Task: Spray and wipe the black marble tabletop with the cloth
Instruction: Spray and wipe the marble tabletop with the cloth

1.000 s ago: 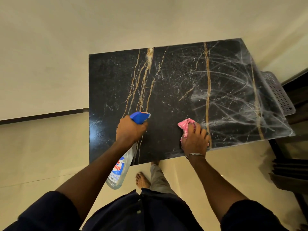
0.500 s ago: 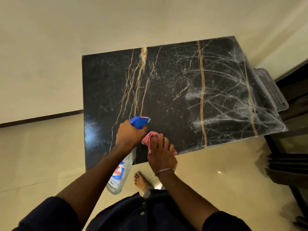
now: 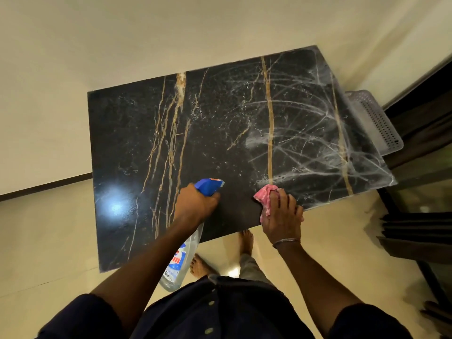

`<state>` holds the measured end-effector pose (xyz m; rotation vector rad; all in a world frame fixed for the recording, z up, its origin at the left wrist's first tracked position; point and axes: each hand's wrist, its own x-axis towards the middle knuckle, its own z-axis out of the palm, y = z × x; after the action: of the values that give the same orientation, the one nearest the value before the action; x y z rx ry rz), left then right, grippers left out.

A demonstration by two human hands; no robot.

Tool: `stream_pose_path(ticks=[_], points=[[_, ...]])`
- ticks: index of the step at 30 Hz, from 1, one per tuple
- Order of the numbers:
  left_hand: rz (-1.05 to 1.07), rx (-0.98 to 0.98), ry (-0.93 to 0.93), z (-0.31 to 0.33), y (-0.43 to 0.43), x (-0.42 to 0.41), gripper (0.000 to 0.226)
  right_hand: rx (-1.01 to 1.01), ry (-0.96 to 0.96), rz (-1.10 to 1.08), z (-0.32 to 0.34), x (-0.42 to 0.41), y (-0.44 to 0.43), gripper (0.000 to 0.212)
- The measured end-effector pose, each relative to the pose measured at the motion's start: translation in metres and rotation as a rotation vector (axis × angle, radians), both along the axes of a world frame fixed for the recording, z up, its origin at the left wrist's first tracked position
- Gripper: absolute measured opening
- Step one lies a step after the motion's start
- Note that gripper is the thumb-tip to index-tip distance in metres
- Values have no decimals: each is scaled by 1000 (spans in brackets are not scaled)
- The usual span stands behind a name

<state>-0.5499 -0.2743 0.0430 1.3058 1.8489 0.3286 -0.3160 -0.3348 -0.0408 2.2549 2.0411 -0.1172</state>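
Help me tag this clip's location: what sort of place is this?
Likely a room in a home: a black, gold-veined marble tabletop on glossy cream floor tiles beside a plain cream wall, and the person's bare feet.

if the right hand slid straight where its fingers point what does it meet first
Nothing solid, it seems: the right hand and cloth would cross only white streaks on the tabletop.

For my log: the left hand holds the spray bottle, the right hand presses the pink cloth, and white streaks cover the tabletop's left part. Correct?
No: the head view shows the white streaks on the right part of the tabletop. The rest is right.
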Motion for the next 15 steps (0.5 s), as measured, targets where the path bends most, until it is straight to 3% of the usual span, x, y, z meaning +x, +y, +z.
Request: stream_pose_path(ticks=[6,15], points=[[85,19,-13,4,7,16,34,6,112,-237,6,-21,13,62],[121,74,28,11,9,27,18,-16,196,338,-7,-76,15,56]])
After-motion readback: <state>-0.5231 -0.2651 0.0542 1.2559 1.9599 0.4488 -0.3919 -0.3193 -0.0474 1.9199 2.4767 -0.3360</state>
